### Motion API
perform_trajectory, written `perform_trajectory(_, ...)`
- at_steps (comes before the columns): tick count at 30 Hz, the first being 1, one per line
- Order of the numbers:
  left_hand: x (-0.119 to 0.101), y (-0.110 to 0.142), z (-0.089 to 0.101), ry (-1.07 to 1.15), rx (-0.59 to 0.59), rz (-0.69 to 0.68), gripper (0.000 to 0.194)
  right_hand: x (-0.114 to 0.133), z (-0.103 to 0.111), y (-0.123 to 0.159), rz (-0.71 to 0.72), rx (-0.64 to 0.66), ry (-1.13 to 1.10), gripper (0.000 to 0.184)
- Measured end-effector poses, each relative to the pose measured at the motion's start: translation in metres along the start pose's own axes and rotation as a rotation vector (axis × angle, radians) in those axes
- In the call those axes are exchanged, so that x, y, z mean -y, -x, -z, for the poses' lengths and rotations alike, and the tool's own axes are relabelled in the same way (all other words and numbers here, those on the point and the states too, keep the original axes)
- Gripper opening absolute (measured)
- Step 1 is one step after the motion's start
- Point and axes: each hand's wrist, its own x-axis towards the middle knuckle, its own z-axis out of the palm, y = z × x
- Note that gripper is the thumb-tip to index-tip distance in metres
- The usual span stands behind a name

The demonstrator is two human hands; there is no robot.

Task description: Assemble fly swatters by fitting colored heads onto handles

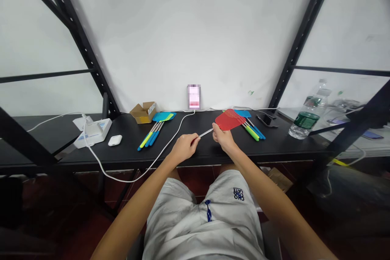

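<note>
A red fly swatter (230, 120) is held up over the front part of the black table, its perforated head to the right. My left hand (185, 146) is closed round its handle, and only a bit of red grip shows there. Near the head, my right hand (224, 136) grips the swatter where the metal rod meets the red part. To the left lies a bundle of blue and yellow-green fly swatters (155, 130). Another bundle, with green and blue handles (254, 130), lies partly hidden behind the red head.
On the black table (122, 157) are an open cardboard box (143, 114), a white earbud case (115, 140), a white power strip (100, 131) and a dark phone (267, 120). A lit phone (194, 97) leans on the wall, its white cable (164, 149) looping over the front edge. Water bottles (307, 115) stand right.
</note>
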Motion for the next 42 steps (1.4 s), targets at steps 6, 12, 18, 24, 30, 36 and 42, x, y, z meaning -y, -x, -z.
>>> perform_trajectory(6,0.001,0.0,0.001,0.014,0.013,0.015,0.031,0.008,0.002,-0.001,-0.024,-0.059,-0.027,0.053)
perform_trajectory(12,0.006,-0.003,0.005,0.17,0.069,0.013,0.036,0.021,0.007,-0.001,0.026,-0.063,-0.036,0.054)
perform_trajectory(18,0.019,-0.002,0.018,0.499,0.258,0.139,0.036,0.028,0.024,-0.009,0.05,-0.102,-0.073,0.052)
perform_trajectory(24,0.02,-0.001,0.027,0.642,0.415,0.256,0.042,0.042,0.057,-0.018,0.058,-0.081,-0.073,0.053)
perform_trajectory(30,0.023,-0.001,0.034,0.597,0.425,0.252,0.043,0.051,0.074,-0.023,0.098,-0.169,-0.088,0.054)
perform_trajectory(36,0.022,-0.001,0.036,0.59,0.423,0.246,0.041,0.051,0.084,-0.025,0.11,-0.204,-0.083,0.054)
perform_trajectory(42,0.028,0.001,0.04,0.613,0.456,0.255,0.039,0.051,0.082,-0.024,0.087,-0.171,-0.099,0.054)
